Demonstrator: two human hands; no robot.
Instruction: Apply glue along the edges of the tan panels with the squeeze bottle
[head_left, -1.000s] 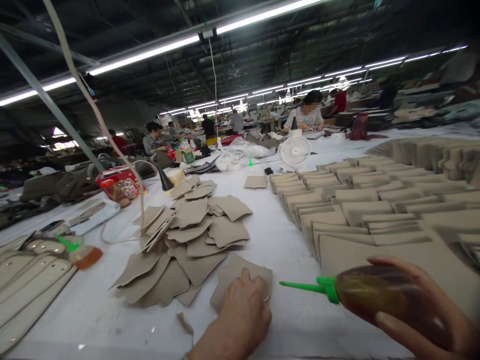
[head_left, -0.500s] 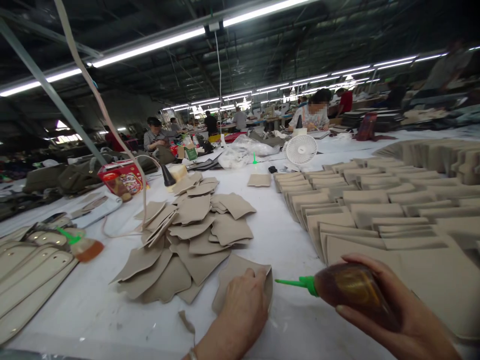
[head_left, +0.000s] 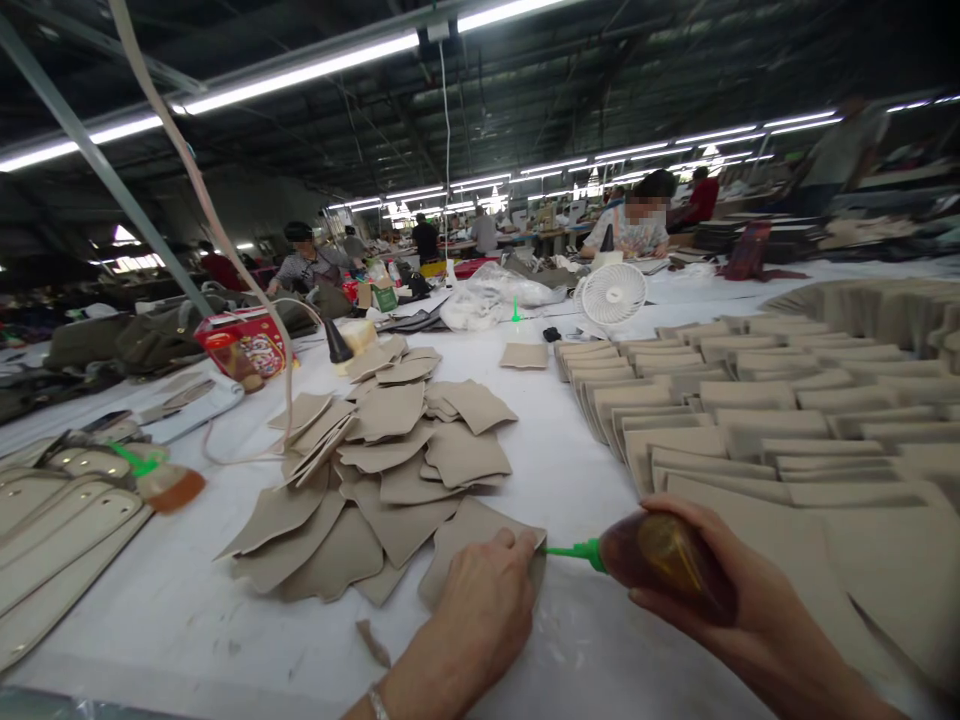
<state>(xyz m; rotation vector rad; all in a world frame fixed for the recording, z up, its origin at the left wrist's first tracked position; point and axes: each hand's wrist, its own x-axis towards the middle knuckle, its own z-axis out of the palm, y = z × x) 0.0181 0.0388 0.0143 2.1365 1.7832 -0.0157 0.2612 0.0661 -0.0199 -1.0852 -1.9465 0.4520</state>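
Head view, left hand [head_left: 484,605] half-hiding tan piece [head_left: 459,532]

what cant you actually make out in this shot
Head view:
- Most of the near beige piece: covered by the left hand.
- Rear of the glue bottle: wrapped by the right hand.
- Whether its green nozzle touches the piece: too small.
- Print on the red box: too small.

Factory hall: dark raftered ceiling [head_left: 600,60], fluorescent tube lights [head_left: 300,75], grey steel post [head_left: 112,180] at left, white-covered table [head_left: 555,450], white desk fan [head_left: 615,295], seated workers [head_left: 634,225] at far tables.
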